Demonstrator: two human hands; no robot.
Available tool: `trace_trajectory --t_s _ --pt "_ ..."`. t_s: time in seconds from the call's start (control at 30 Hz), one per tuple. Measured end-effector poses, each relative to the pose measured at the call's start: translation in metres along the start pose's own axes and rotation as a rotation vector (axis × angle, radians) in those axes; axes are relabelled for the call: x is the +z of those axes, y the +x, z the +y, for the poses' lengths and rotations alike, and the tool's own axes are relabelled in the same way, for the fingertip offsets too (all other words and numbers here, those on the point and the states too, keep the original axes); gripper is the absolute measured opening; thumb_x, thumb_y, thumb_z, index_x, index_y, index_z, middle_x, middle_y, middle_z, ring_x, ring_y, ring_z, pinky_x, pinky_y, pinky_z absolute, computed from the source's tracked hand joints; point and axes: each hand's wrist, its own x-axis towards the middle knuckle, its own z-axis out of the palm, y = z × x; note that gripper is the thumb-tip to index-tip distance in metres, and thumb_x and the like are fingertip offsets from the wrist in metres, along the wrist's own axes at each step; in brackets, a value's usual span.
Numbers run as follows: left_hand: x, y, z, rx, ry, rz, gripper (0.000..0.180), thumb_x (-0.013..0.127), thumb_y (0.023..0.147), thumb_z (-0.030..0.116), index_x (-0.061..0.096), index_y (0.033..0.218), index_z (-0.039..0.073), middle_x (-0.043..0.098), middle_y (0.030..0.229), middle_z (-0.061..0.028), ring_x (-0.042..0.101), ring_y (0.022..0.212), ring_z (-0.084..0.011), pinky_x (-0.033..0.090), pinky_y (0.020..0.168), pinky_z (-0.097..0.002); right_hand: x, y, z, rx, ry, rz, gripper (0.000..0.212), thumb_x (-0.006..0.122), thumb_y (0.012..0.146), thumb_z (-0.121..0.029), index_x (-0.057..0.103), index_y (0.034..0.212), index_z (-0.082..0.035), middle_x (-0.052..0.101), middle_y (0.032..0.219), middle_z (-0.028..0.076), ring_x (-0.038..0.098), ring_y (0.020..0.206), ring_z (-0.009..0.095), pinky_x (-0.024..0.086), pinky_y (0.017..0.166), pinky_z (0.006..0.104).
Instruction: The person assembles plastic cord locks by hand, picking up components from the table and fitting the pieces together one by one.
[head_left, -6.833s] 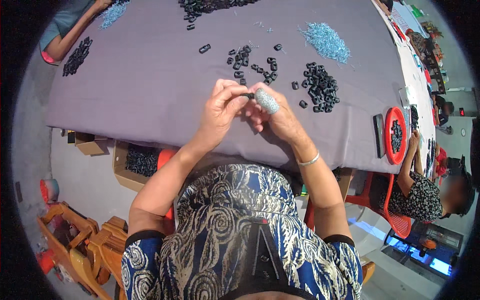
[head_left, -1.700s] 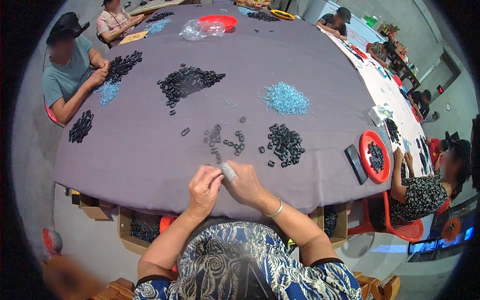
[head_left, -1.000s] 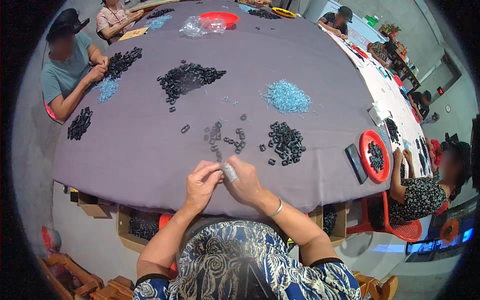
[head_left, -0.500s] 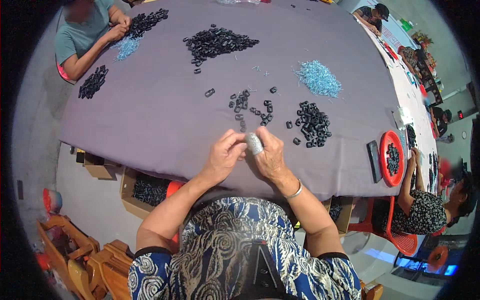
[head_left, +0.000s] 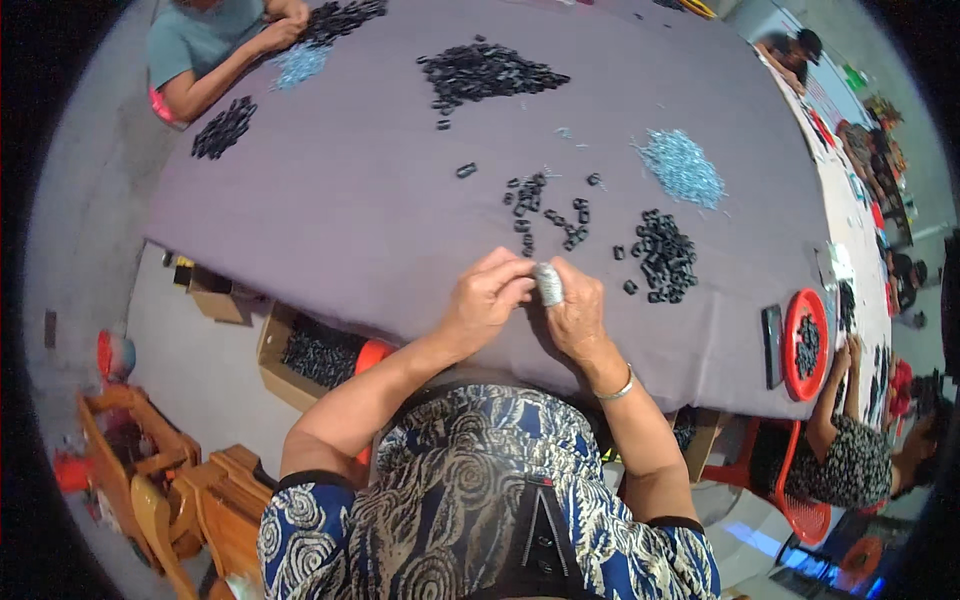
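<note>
Close to the table's near edge, my left hand (head_left: 488,303) and my right hand (head_left: 577,312) meet with fingers pinched together. Whatever sits between the fingertips is too small and covered to make out. Grey tape (head_left: 549,286) wraps one finger of my right hand, and a bracelet (head_left: 620,386) circles that wrist. Just beyond the fingers lie several loose black cord-lock-like pieces (head_left: 524,198). To the right of my right hand is a heap of hollow black pieces (head_left: 666,262). Farther back spreads a pile of small pale-blue metal springs (head_left: 683,168).
A larger black pile (head_left: 490,74) lies at the far middle of the grey cloth (head_left: 340,200). A red tray (head_left: 806,345) and a dark flat box (head_left: 772,346) stand at right. Co-workers (head_left: 210,45) sit around. Under the table is a cardboard box (head_left: 275,362) of black parts.
The whole view has swung, so the table and piles appear shifted to the right. My hands stay joined fingertip to fingertip, with the left fingers bent slightly differently.
</note>
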Motion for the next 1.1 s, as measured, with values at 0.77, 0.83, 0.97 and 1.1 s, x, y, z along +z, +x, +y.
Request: trace_trajectory --t_s 0.77,0.83,0.97,1.1 --pt "-0.011 -0.001 0.008 0.073 0.202 -0.080 0.016 0.053 0.086 -0.006 0.063 0.099 -0.006 0.055 0.087 -0.0067 0.058 0.069 -0.0131 0.051 0.060 -0.0242 0.001 -0.001 0.007 -0.260 -0.141 -0.071 0.011 0.062 0.078 -0.014 0.058 0.084 -0.005 0.060 0.076 0.014 0.061 0.069 0.032 0.048 0.058 0.0397" --pt "-0.008 -0.003 0.014 0.139 0.298 -0.026 0.013 0.054 0.085 -0.008 0.063 0.095 -0.007 0.055 0.084 -0.0071 0.058 0.067 -0.0128 0.050 0.057 -0.0241 0.010 -0.003 0.011 -0.252 -0.124 -0.013 0.011 0.060 0.080 -0.015 0.055 0.082 -0.005 0.059 0.073 0.011 0.062 0.068 0.030 0.049 0.057 0.0392" --pt "0.000 -0.001 0.005 0.191 0.303 -0.045 0.010 0.055 0.085 -0.007 0.062 0.093 -0.007 0.054 0.083 -0.0066 0.057 0.067 -0.0113 0.050 0.056 -0.0238 0.005 -0.007 0.016 -0.090 -0.037 -0.050 0.012 0.061 0.081 -0.017 0.056 0.083 -0.006 0.059 0.075 0.011 0.061 0.068 0.031 0.047 0.057 0.0411" --pt "0.002 0.001 0.002 0.022 0.117 -0.052 0.010 0.054 0.087 -0.007 0.062 0.092 -0.006 0.053 0.081 -0.0044 0.056 0.066 -0.0099 0.050 0.057 -0.0241 0.006 -0.007 0.016 -0.114 -0.035 -0.019 0.010 0.059 0.082 -0.015 0.057 0.085 -0.006 0.060 0.072 0.011 0.062 0.067 0.032 0.049 0.058 0.0410"
